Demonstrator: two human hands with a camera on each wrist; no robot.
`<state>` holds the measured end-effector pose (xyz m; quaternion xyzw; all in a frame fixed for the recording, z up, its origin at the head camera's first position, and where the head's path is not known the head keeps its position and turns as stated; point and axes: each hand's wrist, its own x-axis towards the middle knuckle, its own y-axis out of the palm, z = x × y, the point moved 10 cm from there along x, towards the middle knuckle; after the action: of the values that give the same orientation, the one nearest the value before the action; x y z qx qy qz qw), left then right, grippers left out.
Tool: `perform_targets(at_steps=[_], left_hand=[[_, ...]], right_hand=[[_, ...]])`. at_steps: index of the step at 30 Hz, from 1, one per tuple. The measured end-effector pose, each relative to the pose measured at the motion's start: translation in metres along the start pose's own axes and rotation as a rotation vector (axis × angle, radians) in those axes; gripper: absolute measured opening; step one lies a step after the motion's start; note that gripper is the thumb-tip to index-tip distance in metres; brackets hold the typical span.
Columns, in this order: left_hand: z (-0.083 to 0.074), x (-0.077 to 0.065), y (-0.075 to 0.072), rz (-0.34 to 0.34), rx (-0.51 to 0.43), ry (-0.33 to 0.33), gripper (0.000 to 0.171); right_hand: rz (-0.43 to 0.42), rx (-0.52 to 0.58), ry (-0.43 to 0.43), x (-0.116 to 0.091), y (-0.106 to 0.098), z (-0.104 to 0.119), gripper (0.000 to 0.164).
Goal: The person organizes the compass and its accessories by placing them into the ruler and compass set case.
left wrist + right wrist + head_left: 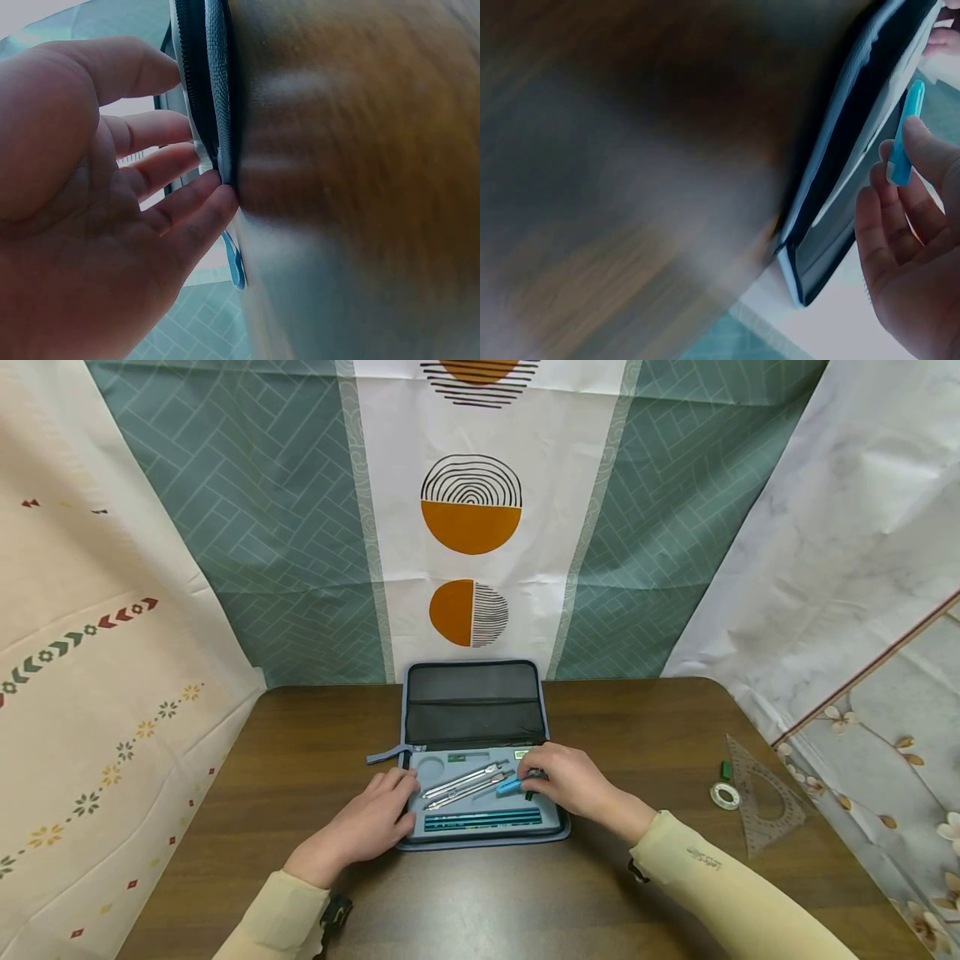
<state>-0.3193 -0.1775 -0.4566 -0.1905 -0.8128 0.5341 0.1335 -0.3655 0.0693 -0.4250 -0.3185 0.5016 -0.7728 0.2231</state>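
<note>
An unzipped pencil case (474,724) lies with its lid folded back and a grey tray (416,802) in its base. Two silver compasses (459,787) lie slanted in the tray, above a row of dark teal pencils (482,820). My right hand (576,778) pinches a slim light-blue piece (907,135) between thumb and fingers, over the tray's right side. What kind of thing it is cannot be told. At the case's left edge, my left hand (372,820) rests relaxed fingers, and its fingertips touch the zipped rim (219,90).
On the table's right side lie a clear set square (761,789), a white ring-shaped roll (725,796) and a small green block (726,770). A zip pull strap (387,755) sticks out left of the case. Patterned cloth (300,527) hangs behind the table.
</note>
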Motion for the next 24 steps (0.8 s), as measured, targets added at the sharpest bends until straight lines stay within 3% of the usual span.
perform_targets(at_steps=[11, 24], left_hand=[[-0.002, 0.000, 0.000, -0.021, 0.008, 0.033, 0.036], [-0.003, 0.000, -0.002, -0.033, -0.003, 0.048, 0.036]], right_hand=[[0.024, 0.054, -0.063, 0.010, 0.016, 0.019, 0.015], [0.056, 0.057, -0.076, 0.016, 0.023, 0.028, 0.013]])
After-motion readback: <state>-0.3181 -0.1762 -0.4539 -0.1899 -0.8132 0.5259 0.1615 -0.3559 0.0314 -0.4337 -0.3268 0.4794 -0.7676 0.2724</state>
